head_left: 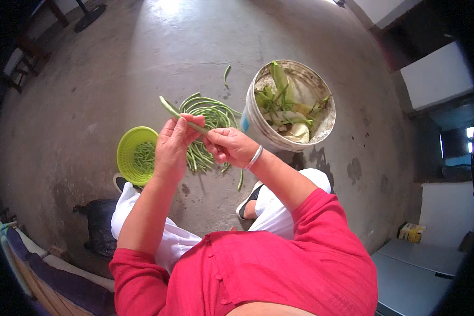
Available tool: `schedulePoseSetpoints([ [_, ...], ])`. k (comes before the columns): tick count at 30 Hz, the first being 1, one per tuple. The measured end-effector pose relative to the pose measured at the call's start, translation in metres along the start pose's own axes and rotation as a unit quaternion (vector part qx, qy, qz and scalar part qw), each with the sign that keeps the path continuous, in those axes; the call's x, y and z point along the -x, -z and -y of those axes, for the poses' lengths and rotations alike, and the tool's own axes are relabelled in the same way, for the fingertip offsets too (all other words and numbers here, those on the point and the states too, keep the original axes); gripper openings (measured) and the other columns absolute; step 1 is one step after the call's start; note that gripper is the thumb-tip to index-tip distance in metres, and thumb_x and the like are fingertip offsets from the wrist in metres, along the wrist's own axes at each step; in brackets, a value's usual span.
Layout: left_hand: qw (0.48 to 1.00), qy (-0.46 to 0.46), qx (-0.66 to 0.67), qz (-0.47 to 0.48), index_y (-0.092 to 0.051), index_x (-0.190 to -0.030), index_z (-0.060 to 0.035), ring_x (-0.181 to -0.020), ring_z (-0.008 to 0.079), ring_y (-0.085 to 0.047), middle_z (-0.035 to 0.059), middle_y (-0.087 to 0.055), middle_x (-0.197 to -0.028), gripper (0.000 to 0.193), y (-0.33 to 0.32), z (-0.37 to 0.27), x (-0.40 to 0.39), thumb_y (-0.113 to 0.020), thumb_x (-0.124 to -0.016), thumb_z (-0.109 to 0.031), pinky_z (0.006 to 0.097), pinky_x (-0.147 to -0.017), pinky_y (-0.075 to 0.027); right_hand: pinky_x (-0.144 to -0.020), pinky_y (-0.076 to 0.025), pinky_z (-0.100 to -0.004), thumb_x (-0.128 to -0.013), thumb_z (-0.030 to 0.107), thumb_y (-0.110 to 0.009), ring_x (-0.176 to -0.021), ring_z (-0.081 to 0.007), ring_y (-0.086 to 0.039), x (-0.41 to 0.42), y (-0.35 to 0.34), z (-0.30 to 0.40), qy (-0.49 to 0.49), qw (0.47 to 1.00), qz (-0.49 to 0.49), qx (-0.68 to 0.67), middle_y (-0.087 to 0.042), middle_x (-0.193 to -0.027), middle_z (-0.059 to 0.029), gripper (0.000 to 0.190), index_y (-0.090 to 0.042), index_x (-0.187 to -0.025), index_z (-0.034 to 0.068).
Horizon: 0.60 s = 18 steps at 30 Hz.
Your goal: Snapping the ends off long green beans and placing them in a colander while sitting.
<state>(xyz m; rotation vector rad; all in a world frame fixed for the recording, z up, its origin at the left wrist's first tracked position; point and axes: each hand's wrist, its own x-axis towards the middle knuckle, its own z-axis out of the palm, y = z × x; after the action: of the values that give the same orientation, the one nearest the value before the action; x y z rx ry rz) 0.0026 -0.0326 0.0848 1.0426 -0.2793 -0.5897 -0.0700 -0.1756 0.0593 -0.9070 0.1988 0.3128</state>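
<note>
Between my two hands a long green bean is stretched, one end sticking out past the left fingers. My left hand grips it mid-length. The fingertips of my right hand pinch its other end. Beneath the hands a pile of long green beans lies on the floor, partly hidden by them. To the left stands a lime-green plastic basket holding short cut bean pieces. A dirty white bucket on the right holds corn husks and green plant scraps.
Single bean pieces lie loose on the concrete floor. My shoe is close to the pile. A black plastic bag lies at left, near a cushioned seat. A grey cabinet stands at lower right.
</note>
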Motion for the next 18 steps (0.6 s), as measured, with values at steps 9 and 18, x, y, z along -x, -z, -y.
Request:
schedulePoseSetpoints([
  [9,0.985,0.15,-0.025,0.076,-0.049,-0.101,-0.0062,-0.056,0.0083,-0.045,-0.0012,-0.046,-0.063,0.029,0.008,-0.012,0.006,-0.037,-0.092,-0.031,0.0218,-0.055,-0.04,-0.047,-0.038,-0.0162,-0.087,0.038,-0.047,-0.052,-0.0027,-0.048,0.001,0.005,0.02,0.056,0.984,-0.094,0.143,-0.055,-0.072,0.002,0.036,-0.06,-0.092,0.005],
  [18,0.942,0.318,0.015,0.104,-0.049,-0.102,-0.0011,-0.049,0.0099,-0.04,0.0006,-0.043,-0.06,0.033,0.008,0.007,0.022,-0.034,-0.091,-0.028,0.0229,-0.046,-0.034,-0.045,-0.035,-0.0171,-0.082,0.021,-0.058,-0.05,-0.0037,-0.044,-0.006,0.017,0.012,0.067,0.99,-0.113,0.042,-0.059,-0.075,-0.0001,0.02,-0.06,-0.092,0.004],
])
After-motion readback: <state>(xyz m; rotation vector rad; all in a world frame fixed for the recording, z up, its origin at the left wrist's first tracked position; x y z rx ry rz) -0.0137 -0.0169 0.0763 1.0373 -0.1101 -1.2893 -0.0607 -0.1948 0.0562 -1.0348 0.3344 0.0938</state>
